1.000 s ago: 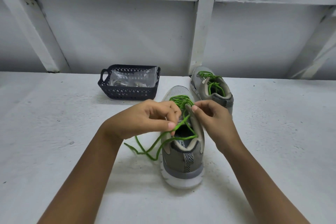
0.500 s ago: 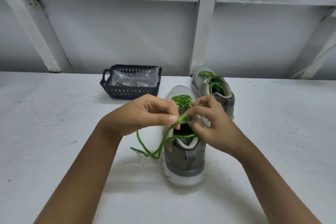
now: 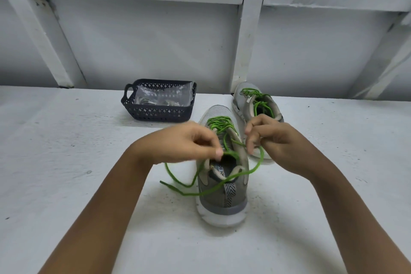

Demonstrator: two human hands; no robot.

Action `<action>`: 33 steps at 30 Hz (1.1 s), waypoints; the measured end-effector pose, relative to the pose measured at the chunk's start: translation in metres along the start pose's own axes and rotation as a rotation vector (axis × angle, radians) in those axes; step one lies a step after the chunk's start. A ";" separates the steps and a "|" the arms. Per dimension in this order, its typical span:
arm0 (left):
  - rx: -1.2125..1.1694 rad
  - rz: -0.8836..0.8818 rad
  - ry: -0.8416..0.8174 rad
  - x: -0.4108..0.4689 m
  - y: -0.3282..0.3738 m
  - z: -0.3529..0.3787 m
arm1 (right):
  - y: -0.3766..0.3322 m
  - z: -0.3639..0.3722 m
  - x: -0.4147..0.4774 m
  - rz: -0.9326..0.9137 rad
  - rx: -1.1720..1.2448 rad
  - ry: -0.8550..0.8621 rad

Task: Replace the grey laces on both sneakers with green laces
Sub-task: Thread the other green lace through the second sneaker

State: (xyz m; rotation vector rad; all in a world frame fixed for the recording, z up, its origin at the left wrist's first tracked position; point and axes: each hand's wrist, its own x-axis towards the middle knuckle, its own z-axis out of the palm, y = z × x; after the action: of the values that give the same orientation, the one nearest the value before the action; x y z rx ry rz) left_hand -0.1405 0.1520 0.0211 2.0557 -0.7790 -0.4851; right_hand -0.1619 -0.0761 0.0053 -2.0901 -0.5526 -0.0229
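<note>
Moved apart since earlier: left hand [image 3: 184,143], right hand [image 3: 274,140], each pinching green lace [image 3: 219,123] over near sneaker [image 3: 222,200] between them. Advised: draw both ends evenly, keeping crossing centred.

Near the frame's centre, the insole [image 3: 220,170] of the near sneaker [image 3: 222,200] bears partly hidden letters, roughly "RY FO". Nothing else is legible.
</note>
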 end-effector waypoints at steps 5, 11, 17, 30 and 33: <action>-0.727 0.019 0.300 0.003 0.010 -0.019 | -0.012 0.000 0.006 -0.009 0.137 0.083; -1.023 -0.049 0.318 0.023 0.026 -0.028 | -0.038 0.027 0.031 0.042 -0.201 -0.118; -0.813 -0.052 0.424 0.032 0.013 -0.030 | -0.050 0.039 0.045 0.138 0.041 -0.061; -0.404 0.074 0.306 0.008 -0.037 -0.003 | -0.040 0.002 0.096 0.319 0.861 0.334; -0.356 0.057 0.236 0.001 -0.044 -0.008 | -0.037 -0.002 0.104 0.281 0.925 0.392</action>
State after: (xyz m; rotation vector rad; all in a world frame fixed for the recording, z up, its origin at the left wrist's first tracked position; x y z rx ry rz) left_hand -0.1196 0.1752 -0.0105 1.7168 -0.5624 -0.3150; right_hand -0.0829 -0.0215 0.0596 -1.1891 0.0066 -0.0106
